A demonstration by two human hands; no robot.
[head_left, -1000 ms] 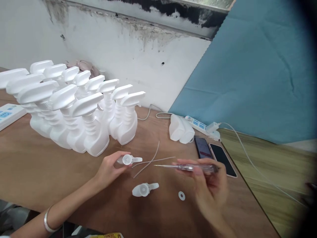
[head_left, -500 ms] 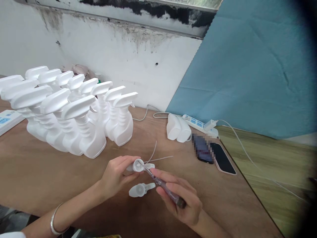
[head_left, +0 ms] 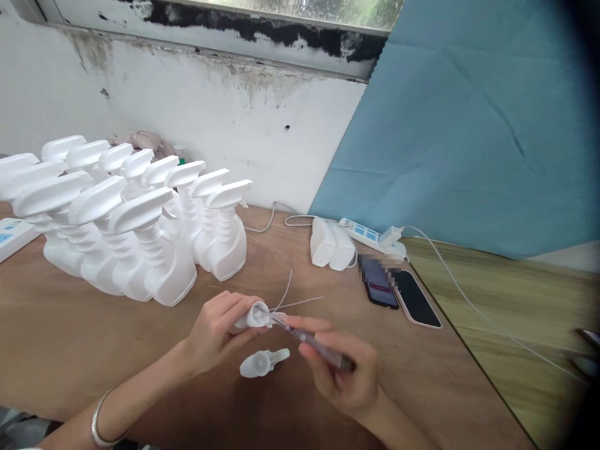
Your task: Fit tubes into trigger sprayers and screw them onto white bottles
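Observation:
My left hand [head_left: 220, 328] grips a white spray-bottle trigger head [head_left: 259, 314], its round collar facing me. In my right hand [head_left: 344, 362] is a screwdriver [head_left: 312, 342] with a purplish translucent handle. Its thin shaft reaches to the collar's opening; how deep the tip goes is unclear. On the table just below the hands lies a second trigger head [head_left: 263, 362], collar up. Two thin tubes [head_left: 300, 303] stretch out behind the held head, lying on the table or close above it.
Several white spray bottles [head_left: 171, 269] with trigger tops stand in rows at the left. Two white bottles [head_left: 330, 244] lie near a power strip [head_left: 370, 234] at the back. Two phones [head_left: 417, 300] rest near the table's right edge. A cable [head_left: 462, 287] runs off rightward.
The view has shifted slightly. My right hand and the screwdriver have tilted a little flatter, and the held trigger head has turned slightly. The loose trigger head stays on the table.

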